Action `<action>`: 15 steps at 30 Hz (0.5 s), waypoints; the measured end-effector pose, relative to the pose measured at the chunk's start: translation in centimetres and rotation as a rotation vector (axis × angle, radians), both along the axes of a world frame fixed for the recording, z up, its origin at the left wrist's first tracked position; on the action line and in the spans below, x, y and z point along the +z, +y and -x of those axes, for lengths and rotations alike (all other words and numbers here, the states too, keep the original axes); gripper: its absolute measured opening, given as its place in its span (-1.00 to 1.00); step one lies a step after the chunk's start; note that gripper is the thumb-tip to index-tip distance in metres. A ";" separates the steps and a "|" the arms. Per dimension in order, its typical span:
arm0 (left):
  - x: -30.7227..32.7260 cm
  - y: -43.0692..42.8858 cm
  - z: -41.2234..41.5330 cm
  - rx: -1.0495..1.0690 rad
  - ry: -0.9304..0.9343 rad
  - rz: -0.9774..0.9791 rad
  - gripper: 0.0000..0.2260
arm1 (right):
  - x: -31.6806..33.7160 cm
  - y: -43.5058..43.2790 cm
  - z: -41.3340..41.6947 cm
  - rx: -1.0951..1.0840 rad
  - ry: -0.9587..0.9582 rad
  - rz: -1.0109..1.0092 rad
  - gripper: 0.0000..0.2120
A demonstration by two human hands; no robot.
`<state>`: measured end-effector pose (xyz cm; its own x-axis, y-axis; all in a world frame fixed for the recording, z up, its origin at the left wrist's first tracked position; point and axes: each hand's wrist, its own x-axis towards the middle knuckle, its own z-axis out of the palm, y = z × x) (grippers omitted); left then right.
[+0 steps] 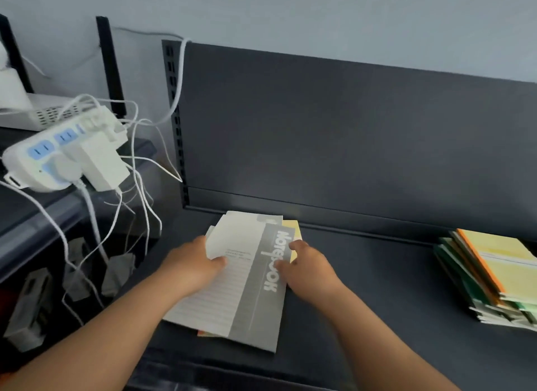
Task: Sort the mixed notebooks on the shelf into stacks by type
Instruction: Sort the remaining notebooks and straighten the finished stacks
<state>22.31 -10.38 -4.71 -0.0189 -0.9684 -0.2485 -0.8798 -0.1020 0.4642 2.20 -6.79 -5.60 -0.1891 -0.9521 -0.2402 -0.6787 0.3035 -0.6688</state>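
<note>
- Nearest me, both forearms reach in over the front lip of the shelf, a dark matte board. I see bare surface between the pile and the right-hand stack, with open room to slide things.
- Far left, off the shelf, a white power strip drops its cables beside the shelf's left end, apart from the pile.
- My left hand grips the left edge of the grey notebook, thumb on the pale lined cover and fingers curled out of sight behind the edge.
- That notebook tops a small pile left of centre. Its long axis runs from the front lip toward the back panel, with the far end leaning slightly right. The white title reads along that axis, far to near, and the near corner lies close to the lip.
- My right hand pinches the notebook's right edge, thumb on the grey band.
- I see a yellow notebook peeking out underneath at the far right corner.
- Far right, a stack of notebooks in yellow, orange and green lies well apart from the pile, near the panel and cut by the frame.
- Above the panel is a pale wall.
</note>
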 end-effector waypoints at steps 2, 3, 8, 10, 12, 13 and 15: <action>-0.1 -0.4 -0.1 0.033 0.085 -0.014 -0.61 | -0.3 -0.2 -0.3 -0.050 -0.089 -0.004 -0.42; 0.0 -0.5 -0.1 0.063 0.146 -0.025 -0.62 | -0.4 -0.2 -0.3 -0.078 -0.142 -0.009 -0.39; 0.5 -0.8 -0.6 0.249 0.488 -0.112 -0.55 | 0.2 -0.1 -0.1 -0.254 -0.640 -0.077 -0.68; 0.6 -1.0 -1.0 0.267 0.539 -0.169 -0.66 | 0.4 0.0 -0.3 -0.249 -0.708 -0.128 -0.88; 0.7 -1.2 -1.3 0.284 0.616 -0.229 -0.74 | 0.3 0.0 -0.5 -0.219 -0.688 -0.139 -0.90; 0.6 -1.3 -1.4 0.299 0.656 -0.254 -0.76 | 0.3 0.1 -0.5 -0.208 -0.666 -0.128 -0.88; 0.5 -1.3 -1.5 0.342 0.724 -0.284 -0.79 | 0.4 0.1 -0.5 -0.205 -0.612 -0.090 -0.86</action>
<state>23.84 -11.66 -4.21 0.0152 -0.8525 -0.5225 -0.2750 -0.5059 0.8176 2.68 -6.70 -5.21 -0.1687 -0.8825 -0.4390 -0.1055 0.4589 -0.8822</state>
